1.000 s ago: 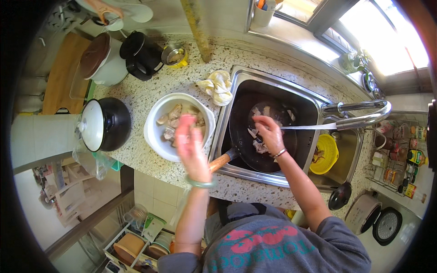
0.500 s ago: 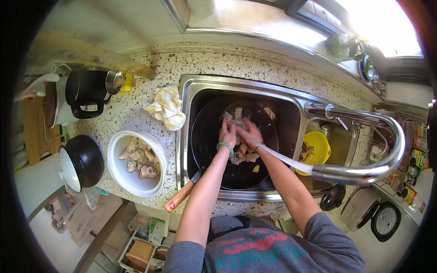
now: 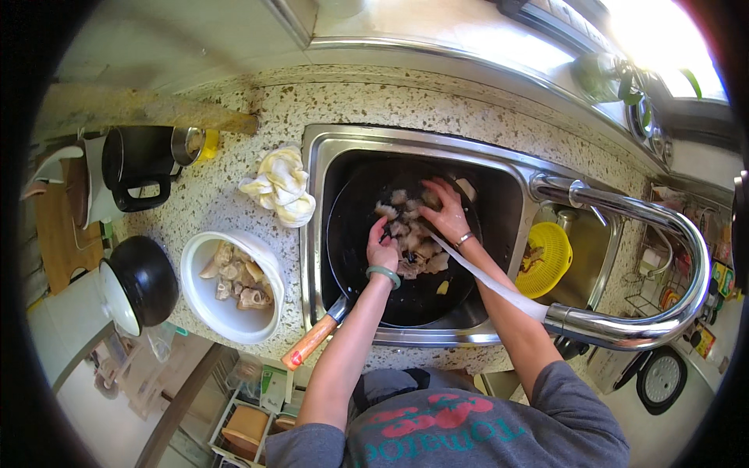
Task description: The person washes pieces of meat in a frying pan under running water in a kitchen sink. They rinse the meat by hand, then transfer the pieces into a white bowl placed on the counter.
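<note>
Both my hands are inside a black wok (image 3: 351, 210) that sits in the left basin of the steel sink. Pieces of pale, bony meat (image 3: 413, 234) lie wet in the wok, some blurred by motion. My left hand (image 3: 382, 251), with a green bangle at its wrist, is open at the left of the pieces, fingers curved toward them. My right hand (image 3: 446, 214) is spread open at their upper right. From the chrome faucet (image 3: 624, 331) a white stream of water (image 3: 499, 290) runs over my right forearm into the wok. The wok's wooden handle (image 3: 312, 342) sticks out over the sink's front edge.
A white bowl (image 3: 273, 320) with more meat pieces stands left of the sink, below a crumpled cloth (image 3: 279, 187). A yellow strainer (image 3: 552, 261) sits in the right basin. Further left are a black kettle (image 3: 140, 164) and a black pot (image 3: 144, 281).
My hands have moved apart, the left down and leftward, the right up and rightward. The meat they were gathered around is now spread loosely between them.
</note>
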Demonstrator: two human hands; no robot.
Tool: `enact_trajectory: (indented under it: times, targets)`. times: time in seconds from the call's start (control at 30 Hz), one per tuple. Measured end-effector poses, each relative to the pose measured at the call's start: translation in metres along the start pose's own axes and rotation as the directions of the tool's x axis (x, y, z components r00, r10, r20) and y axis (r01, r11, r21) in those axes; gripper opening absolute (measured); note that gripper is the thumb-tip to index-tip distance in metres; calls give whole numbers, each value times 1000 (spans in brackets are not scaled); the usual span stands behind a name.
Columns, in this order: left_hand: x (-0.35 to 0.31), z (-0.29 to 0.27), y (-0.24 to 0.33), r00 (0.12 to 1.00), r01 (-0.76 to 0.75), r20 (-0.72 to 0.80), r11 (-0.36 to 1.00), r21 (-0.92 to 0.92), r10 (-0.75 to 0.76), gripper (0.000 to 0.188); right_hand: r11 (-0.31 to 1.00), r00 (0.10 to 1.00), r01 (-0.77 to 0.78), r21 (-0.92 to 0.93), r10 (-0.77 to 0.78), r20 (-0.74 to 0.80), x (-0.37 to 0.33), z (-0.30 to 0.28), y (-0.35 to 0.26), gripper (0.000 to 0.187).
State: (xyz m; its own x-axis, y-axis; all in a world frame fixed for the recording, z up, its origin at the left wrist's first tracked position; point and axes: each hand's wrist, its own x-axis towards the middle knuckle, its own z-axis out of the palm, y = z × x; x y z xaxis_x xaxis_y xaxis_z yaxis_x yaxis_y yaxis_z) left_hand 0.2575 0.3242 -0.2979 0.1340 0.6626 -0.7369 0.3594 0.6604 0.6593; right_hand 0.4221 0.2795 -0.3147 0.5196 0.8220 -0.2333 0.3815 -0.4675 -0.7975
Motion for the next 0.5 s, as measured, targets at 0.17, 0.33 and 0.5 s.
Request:
enact_trajectory:
  times: [0.17, 0.33, 0.5]
  targets:
    - [9, 7, 15, 957, 288, 34, 940, -183, -286, 54, 919, 979, -122, -376, 174, 107, -9, 50, -28, 52]
    - [53, 3, -25, 925, 370, 118, 927, -66, -361, 45, 877, 874, -417, 237, 315, 371, -25, 51, 1, 37]
    - [25, 5, -13, 982, 32, 185, 998, 50, -41, 22, 694, 880, -414, 590, 138, 455, -60, -7, -9, 32]
